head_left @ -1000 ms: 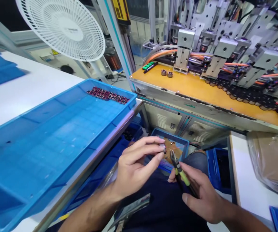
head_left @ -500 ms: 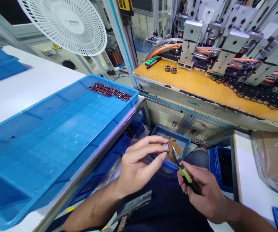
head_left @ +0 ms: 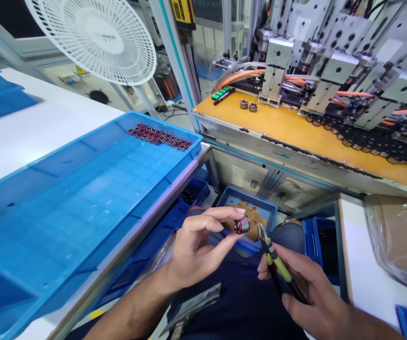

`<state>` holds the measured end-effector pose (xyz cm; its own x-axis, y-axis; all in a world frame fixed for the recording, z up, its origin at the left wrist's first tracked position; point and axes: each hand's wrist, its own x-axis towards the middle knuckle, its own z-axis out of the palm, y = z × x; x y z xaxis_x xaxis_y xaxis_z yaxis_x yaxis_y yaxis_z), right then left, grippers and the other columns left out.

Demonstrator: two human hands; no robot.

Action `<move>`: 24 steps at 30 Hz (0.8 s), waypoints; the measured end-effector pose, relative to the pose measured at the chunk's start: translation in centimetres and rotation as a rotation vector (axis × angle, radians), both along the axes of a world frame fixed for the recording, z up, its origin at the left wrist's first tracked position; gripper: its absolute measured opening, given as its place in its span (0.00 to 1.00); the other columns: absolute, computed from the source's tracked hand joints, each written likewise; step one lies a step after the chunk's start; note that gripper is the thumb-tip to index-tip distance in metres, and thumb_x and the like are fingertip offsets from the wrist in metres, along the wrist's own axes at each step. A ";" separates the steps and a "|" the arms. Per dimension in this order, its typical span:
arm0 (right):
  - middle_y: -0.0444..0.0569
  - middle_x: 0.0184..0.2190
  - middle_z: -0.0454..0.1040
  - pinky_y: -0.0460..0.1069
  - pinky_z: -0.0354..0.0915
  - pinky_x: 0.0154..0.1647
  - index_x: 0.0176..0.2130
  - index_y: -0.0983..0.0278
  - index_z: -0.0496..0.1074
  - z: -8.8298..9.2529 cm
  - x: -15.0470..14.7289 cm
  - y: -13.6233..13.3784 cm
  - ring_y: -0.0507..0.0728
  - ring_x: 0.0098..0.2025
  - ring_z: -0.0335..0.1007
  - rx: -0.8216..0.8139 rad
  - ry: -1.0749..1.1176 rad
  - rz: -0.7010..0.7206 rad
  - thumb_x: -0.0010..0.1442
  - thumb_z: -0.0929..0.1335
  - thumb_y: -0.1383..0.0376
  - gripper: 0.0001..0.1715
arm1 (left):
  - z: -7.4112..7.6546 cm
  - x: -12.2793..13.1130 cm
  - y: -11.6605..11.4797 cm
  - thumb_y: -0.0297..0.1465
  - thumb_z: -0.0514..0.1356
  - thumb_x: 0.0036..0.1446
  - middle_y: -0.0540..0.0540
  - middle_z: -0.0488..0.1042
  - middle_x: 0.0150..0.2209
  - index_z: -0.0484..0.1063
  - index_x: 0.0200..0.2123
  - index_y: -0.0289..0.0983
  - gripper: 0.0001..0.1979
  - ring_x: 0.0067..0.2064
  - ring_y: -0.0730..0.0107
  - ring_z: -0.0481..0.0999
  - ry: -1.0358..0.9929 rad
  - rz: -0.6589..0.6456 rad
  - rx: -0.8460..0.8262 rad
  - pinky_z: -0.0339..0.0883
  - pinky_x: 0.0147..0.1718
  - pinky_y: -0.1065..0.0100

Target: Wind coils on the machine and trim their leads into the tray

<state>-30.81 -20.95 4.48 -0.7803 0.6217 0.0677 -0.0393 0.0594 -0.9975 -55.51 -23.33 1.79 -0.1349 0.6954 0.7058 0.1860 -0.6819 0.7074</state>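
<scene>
My left hand (head_left: 198, 245) pinches a small round wound coil part (head_left: 242, 225) between thumb and fingertips, over my lap. My right hand (head_left: 308, 295) is closed round the green-handled cutters (head_left: 276, 264). The cutter tips point up and left and sit just right of the coil part, a little apart from it. Below both lies a small blue bin (head_left: 260, 204) with brown scraps in it.
A large blue tray (head_left: 65, 198) on the white table at left holds a row of dark red coil parts (head_left: 159, 136) at its far end. A white fan (head_left: 93, 38) stands behind. The orange-topped machine bench (head_left: 295, 130) fills the right, with two coil parts (head_left: 248, 105).
My left hand has turned the coil part so its side faces me. My right hand drew the cutters slightly down and right, away from the part.
</scene>
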 end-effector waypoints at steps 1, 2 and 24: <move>0.47 0.53 0.68 0.54 0.65 0.60 0.66 0.40 0.54 0.1 -0.1 -0.1 0.54 0.54 0.71 -0.002 0.004 0.008 0.53 0.61 0.85 0.54 | -0.1 0.1 0.0 0.08 0.64 0.46 0.42 0.77 0.49 0.61 0.47 0.39 0.31 0.50 0.59 0.80 0.004 0.002 0.005 0.79 0.46 0.59; 0.47 0.53 0.68 0.54 0.66 0.60 0.66 0.40 0.54 0.2 -0.3 -0.1 0.54 0.54 0.71 -0.002 0.008 0.017 0.53 0.61 0.85 0.54 | -0.1 0.1 0.0 0.08 0.64 0.46 0.41 0.78 0.49 0.60 0.47 0.39 0.31 0.50 0.60 0.80 0.009 0.004 0.008 0.79 0.46 0.60; 0.47 0.43 0.71 0.50 0.71 0.41 0.66 0.43 0.57 0.0 -1.8 0.1 0.51 0.38 0.71 -0.088 0.035 0.038 0.59 0.63 0.79 0.45 | 0.1 0.2 -0.7 0.11 0.64 0.50 0.42 0.82 0.45 0.63 0.44 0.40 0.24 0.47 0.59 0.82 0.017 0.086 -0.073 0.78 0.49 0.57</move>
<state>-32.64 -20.89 4.44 -0.8015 0.5965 0.0419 -0.0752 -0.0310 -0.9967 -55.27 -24.05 1.85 -0.1842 0.7317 0.6563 0.2540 -0.6096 0.7509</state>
